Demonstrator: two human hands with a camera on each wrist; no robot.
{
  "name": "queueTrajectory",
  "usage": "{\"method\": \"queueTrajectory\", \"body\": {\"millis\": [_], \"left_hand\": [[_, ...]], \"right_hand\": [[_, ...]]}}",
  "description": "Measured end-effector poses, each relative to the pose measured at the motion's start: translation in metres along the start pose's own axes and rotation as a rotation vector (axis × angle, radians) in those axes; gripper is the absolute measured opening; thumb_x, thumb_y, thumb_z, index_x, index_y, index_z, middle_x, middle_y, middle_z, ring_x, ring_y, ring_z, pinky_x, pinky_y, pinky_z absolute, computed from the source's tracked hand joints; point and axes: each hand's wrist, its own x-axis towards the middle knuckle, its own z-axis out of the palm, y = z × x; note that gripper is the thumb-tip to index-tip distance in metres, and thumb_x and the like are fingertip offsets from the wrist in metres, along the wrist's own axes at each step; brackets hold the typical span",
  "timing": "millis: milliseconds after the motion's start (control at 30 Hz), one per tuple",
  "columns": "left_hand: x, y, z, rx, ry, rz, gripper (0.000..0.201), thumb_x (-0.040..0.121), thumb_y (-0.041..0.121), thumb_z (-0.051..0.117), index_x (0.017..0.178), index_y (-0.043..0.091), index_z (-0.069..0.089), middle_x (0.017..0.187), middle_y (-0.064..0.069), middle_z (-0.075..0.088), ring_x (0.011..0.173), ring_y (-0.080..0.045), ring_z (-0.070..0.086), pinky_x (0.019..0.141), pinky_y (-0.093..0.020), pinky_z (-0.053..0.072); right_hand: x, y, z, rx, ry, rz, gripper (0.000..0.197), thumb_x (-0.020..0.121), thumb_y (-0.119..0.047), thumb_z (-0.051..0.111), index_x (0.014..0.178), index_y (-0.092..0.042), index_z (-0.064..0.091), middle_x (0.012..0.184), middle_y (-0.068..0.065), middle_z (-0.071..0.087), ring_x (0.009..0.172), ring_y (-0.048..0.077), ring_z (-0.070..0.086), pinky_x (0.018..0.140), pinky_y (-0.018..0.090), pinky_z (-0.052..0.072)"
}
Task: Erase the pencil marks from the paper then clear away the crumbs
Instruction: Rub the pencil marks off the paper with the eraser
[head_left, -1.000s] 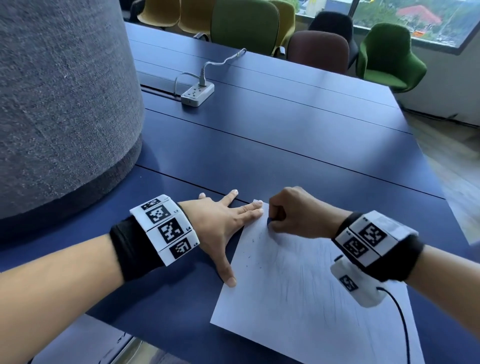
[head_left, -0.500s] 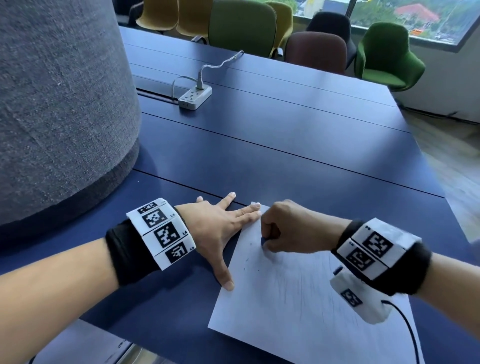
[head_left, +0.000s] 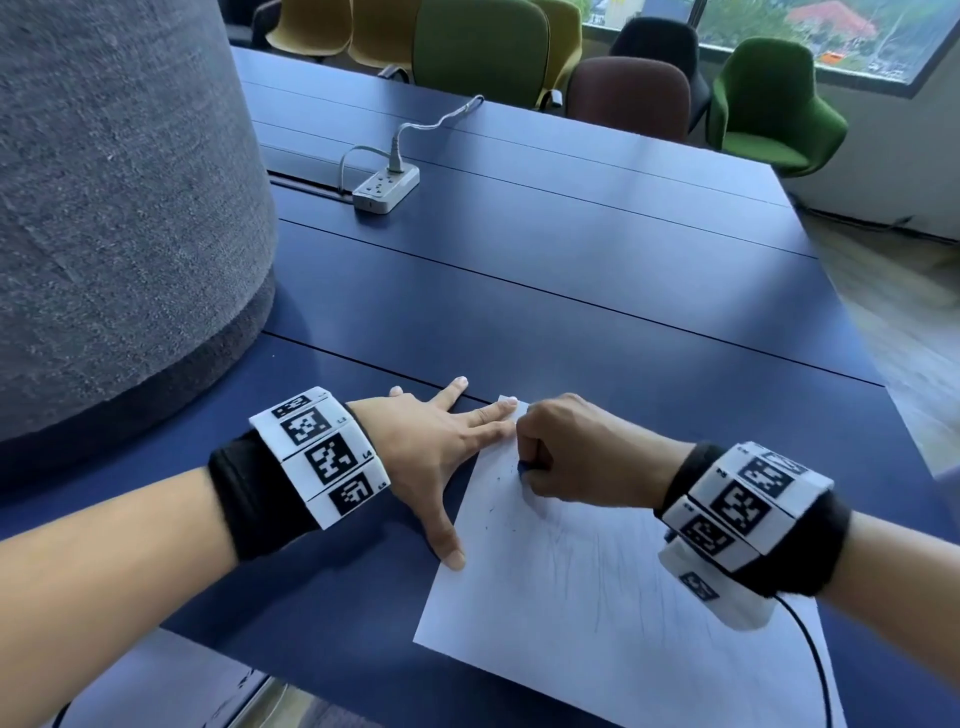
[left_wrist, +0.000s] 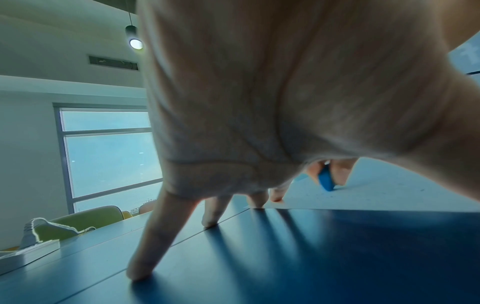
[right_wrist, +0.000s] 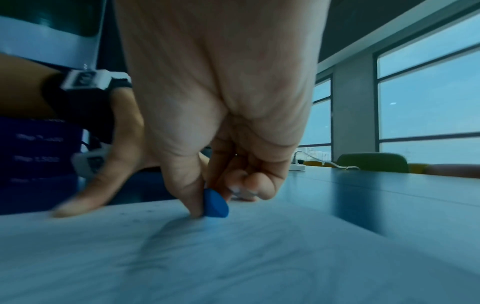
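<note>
A white sheet of paper (head_left: 597, 597) with faint pencil strokes lies on the dark blue table (head_left: 519, 291). My right hand (head_left: 576, 452) pinches a small blue eraser (right_wrist: 215, 204) between thumb and fingers and presses its tip on the paper near the far left corner; the eraser (left_wrist: 326, 181) also shows past my left palm. My left hand (head_left: 441, 447) lies flat with fingers spread, fingertips on the paper's left edge and far corner, thumb at the edge lower down. Small dark crumbs (head_left: 498, 499) dot the paper beside the eraser.
A large grey felt-covered cylinder (head_left: 114, 208) stands at the left on the table. A white power strip (head_left: 385, 188) with a cable lies further back. Green, yellow, maroon and black chairs (head_left: 769, 104) line the far side. The table's right edge drops to the floor.
My right hand with the eraser has slid a little towards me and to the left across the paper. The left hand stays planted on the sheet's edge.
</note>
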Motion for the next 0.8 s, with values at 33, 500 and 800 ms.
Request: {"method": "queueTrajectory", "body": {"millis": [33, 500, 800], "left_hand": [[0.001, 0.000, 0.000, 0.002, -0.001, -0.002, 0.142, 0.053, 0.073, 0.080, 0.148, 0.048, -0.021, 0.150, 0.033, -0.032, 0.144, -0.021, -0.031, 0.106, -0.075, 0.004], [0.001, 0.002, 0.000, 0.036, -0.006, -0.020, 0.142, 0.053, 0.076, 0.078, 0.149, 0.046, -0.021, 0.149, 0.035, -0.033, 0.145, -0.022, -0.030, 0.109, -0.072, 0.006], [0.001, 0.003, 0.000, 0.043, -0.005, -0.024, 0.141, 0.053, 0.076, 0.078, 0.150, 0.045, -0.021, 0.150, 0.034, -0.033, 0.145, -0.021, -0.030, 0.109, -0.072, 0.006]], "right_hand": [[-0.005, -0.006, 0.004, -0.005, -0.030, -0.030, 0.014, 0.076, -0.013, 0.060, 0.071, -0.001, 0.060, 0.073, 0.013, 0.063, 0.071, 0.028, 0.056, 0.064, 0.038, 0.048], [-0.017, -0.021, 0.007, 0.057, -0.141, -0.068, 0.007, 0.079, -0.013, 0.063, 0.079, -0.007, 0.064, 0.080, 0.004, 0.066, 0.077, 0.022, 0.059, 0.072, 0.037, 0.050], [-0.025, -0.026, 0.014, 0.080, -0.246, -0.140, 0.005, 0.078, -0.015, 0.062, 0.079, -0.010, 0.062, 0.081, 0.002, 0.065, 0.076, 0.020, 0.057, 0.072, 0.039, 0.051]]}}
